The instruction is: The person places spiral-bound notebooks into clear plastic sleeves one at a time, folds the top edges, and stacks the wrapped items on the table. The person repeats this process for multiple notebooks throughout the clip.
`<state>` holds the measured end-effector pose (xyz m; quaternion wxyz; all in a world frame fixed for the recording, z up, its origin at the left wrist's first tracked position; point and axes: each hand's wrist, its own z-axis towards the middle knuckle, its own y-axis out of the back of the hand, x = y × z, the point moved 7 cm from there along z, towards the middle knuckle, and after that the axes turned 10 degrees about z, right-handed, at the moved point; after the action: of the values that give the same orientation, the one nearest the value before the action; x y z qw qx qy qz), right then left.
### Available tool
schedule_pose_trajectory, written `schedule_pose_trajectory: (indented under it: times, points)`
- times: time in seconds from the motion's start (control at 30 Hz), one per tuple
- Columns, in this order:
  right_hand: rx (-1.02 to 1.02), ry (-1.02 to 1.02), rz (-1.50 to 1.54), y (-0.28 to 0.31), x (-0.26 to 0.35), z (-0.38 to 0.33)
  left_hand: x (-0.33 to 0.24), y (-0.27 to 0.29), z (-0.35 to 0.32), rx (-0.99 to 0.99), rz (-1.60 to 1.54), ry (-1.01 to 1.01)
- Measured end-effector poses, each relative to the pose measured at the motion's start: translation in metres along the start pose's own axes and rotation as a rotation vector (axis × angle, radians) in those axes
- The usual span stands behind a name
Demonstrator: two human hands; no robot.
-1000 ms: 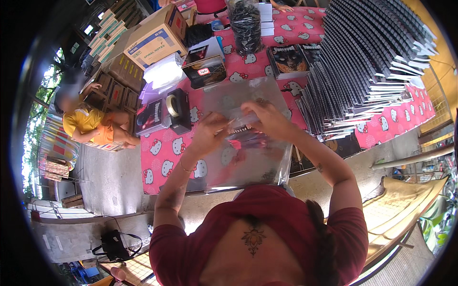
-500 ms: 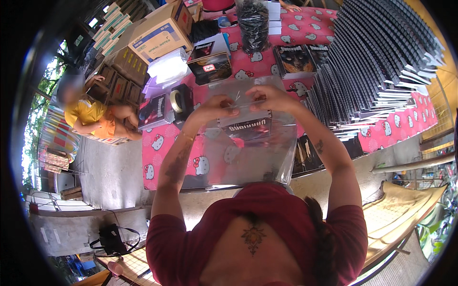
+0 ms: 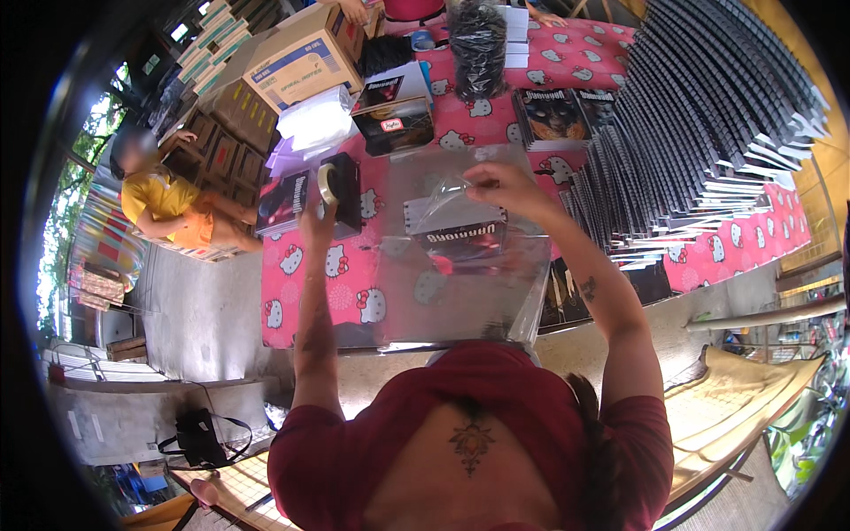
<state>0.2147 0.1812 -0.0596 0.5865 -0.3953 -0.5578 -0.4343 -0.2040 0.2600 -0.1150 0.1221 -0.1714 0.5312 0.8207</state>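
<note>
My left hand [image 3: 317,226] is at the tape roll [image 3: 327,183] on a black dispenser [image 3: 350,196]. Its fingers are drawn together at the roll's near edge, and whatever they pinch is hidden. Between finger and thumb, my right hand [image 3: 505,188] pinches a lifted, wrinkled fold of a clear plastic sheet [image 3: 460,305]. The sheet lies over the table in front of me. A dark notebook [image 3: 469,243] with a pinkish-red cover picture rests under the plastic, its pale far edge showing just below my right hand.
Dark notebooks [image 3: 282,203] lie left of the dispenser, and more [image 3: 553,119] at the far right. A tall spiral-bound pile [image 3: 699,115] leans along the right. A carton [image 3: 305,66], white plastic [image 3: 314,124] and a black-wrapped bundle [image 3: 478,53] stand behind. A person in yellow [image 3: 168,199] sits left.
My left hand has left the plastic and moved left to the tape dispenser. My right hand keeps its pinch on the plastic, raising a fold. Another person's hand now shows by the carton.
</note>
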Motion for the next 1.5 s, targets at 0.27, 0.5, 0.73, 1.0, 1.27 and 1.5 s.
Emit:
schedule_pose_trajectory:
  times: [0.27,0.5,0.73,1.0,1.27,1.5]
  points:
    - [0.030,-0.091,0.007,-0.008,0.001,0.004,0.093,-0.052,-0.035,0.390,-0.949,0.588]
    - [0.050,-0.108,0.037,-0.009,-0.001,0.005,0.096,-0.043,-0.089,0.104,-0.724,0.569]
    - [-0.010,-0.063,0.034,0.000,0.001,-0.001,-0.157,0.079,-0.013,0.144,0.016,-0.564]
    - [0.020,-0.075,0.069,0.001,-0.009,0.002,-0.330,-0.026,-0.016,1.245,0.197,-1.084]
    - [-0.101,0.091,-0.207,-0.006,0.012,-0.011,-0.205,-0.131,-0.042,1.275,-0.580,-0.391]
    - [-0.177,0.444,-0.948,-0.058,0.082,-0.062,-0.136,-0.054,-0.109,1.032,-1.243,-0.029]
